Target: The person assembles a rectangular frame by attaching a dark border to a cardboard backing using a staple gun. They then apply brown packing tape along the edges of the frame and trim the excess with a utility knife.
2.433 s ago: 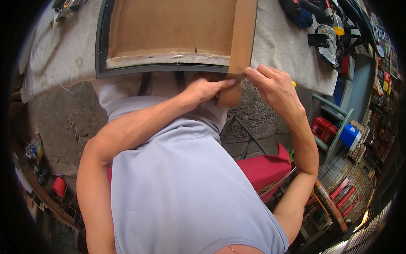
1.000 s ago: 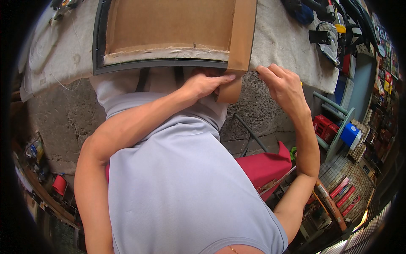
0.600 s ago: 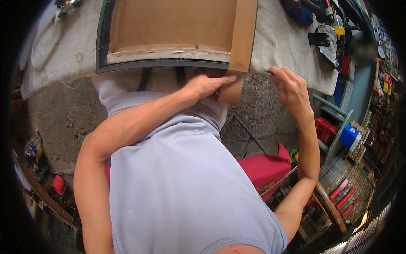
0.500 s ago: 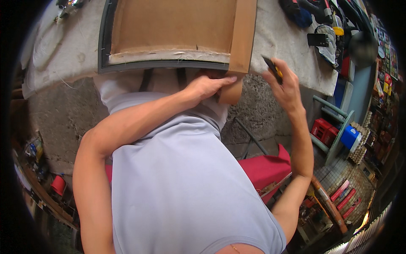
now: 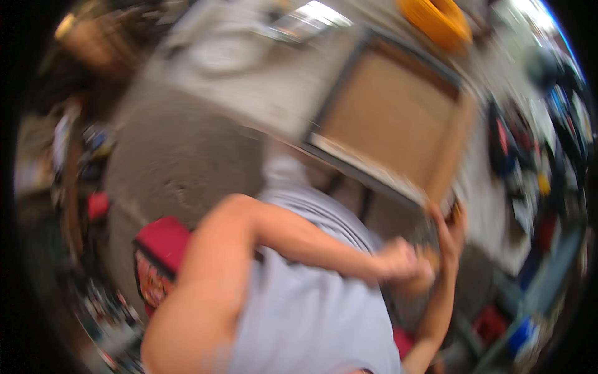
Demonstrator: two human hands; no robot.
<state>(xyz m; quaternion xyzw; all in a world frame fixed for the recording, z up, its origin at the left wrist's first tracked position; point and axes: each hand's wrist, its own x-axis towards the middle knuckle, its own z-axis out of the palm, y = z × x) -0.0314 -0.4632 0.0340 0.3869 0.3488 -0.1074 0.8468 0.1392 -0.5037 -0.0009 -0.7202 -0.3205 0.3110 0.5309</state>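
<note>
A framed panel [image 5: 392, 112] lies back side up near the table edge, with a dark border and brown backing. A wide strip of brown tape [image 5: 450, 149] runs along its right side. My right hand [image 5: 450, 234] is at the panel's near right corner, closed around a black and yellow utility knife [image 5: 457, 212]; its blade cannot be made out. Just left of it and nearer my body, my left hand [image 5: 398, 262] is closed on the brown tape, which shows only as a blurred tan patch beside the fingers. Motion smears the whole view.
A pale cloth [image 5: 280, 93] covers the table. At the far side sits a coil of yellow hose or cable [image 5: 439, 22]. Blurred tools lie along the right. Behind my left elbow is a red chair [image 5: 163, 243].
My head has turned, so the panel now appears tilted and farther right. My left hand has pulled away from the panel toward my body; the right hand has come to its corner.
</note>
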